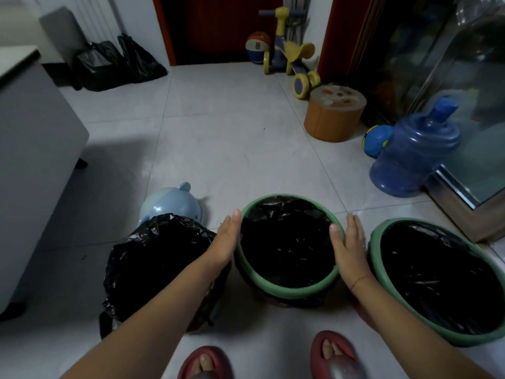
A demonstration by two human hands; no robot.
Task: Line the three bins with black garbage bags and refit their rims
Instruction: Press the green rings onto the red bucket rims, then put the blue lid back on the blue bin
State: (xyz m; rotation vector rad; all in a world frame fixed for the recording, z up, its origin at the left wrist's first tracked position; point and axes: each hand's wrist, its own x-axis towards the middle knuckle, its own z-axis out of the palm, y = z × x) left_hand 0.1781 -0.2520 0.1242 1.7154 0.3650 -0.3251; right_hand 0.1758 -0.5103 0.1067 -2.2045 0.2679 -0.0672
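Three bins stand in a row on the tiled floor before my feet. The middle bin has a black bag inside and a green rim fitted on top. My left hand presses flat against its left side with straight fingers. My right hand lies flat on the rim's right side, thumb over the inner edge. The right bin also carries a green rim over a black bag. The left bin is draped in a loose black bag with no rim on it. A light blue rim piece lies behind it.
A blue water jug and a glass cabinet stand at the right. An orange round stool, a small ball and a yellow scooter are farther back. Black bags lie at the far left; a grey cabinet is on my left.
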